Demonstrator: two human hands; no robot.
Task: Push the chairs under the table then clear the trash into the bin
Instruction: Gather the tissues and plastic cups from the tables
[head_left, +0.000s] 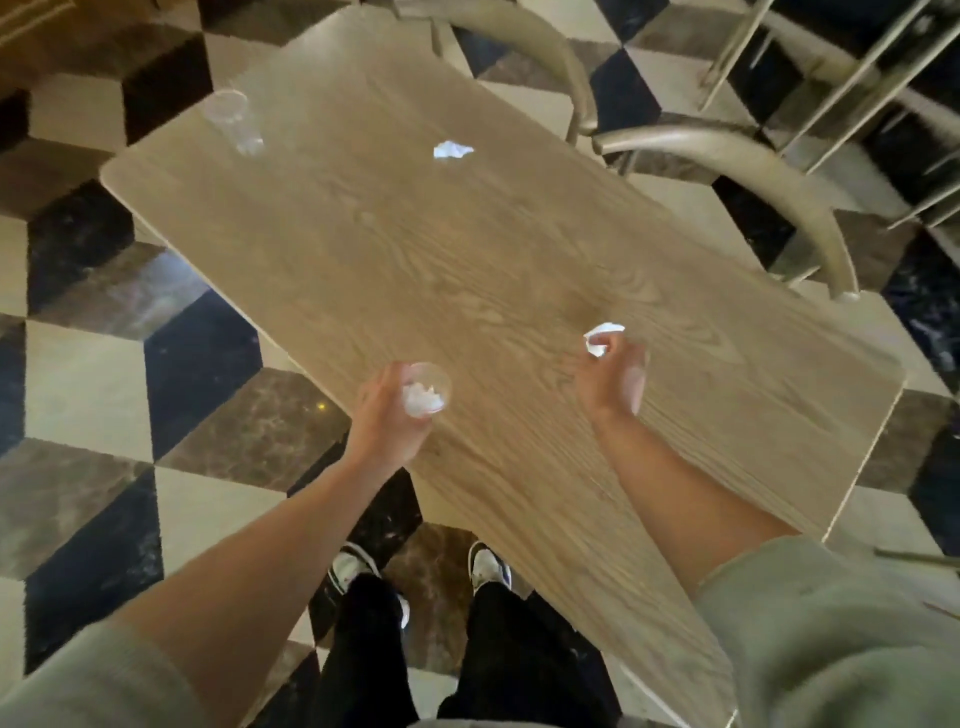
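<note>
Two hands are loaded at once. My left hand (387, 410) is wrapped around a clear plastic cup (427, 389), held upright just over the near edge of the wooden table (467, 249); a wad of white tissue (422, 400) already sits inside it, so I judge the cup is serving as a carrier for scraps. My right hand (615, 376) is curled shut, fingertips pinching a crumpled white napkin (602, 338) just above the tabletop. Holding it that way, close to the cup, suggests it goes into the cup next or is carried along to the bin.

Farther out, one more crumpled paper (453, 150) lies loose toward the far side of the table, and a second clear cup (232, 122) stands upright near the far left corner, apparently empty though blur makes that uncertain.

Counting the trash: two cups, one held and one standing; three paper wads, one in the cup, one pinched, one still lying. Two chairs (727, 171) show their curved metal backs along the table's right edge, seats apparently tucked under, so the chair step looks done on that side. No bin is in view.
</note>
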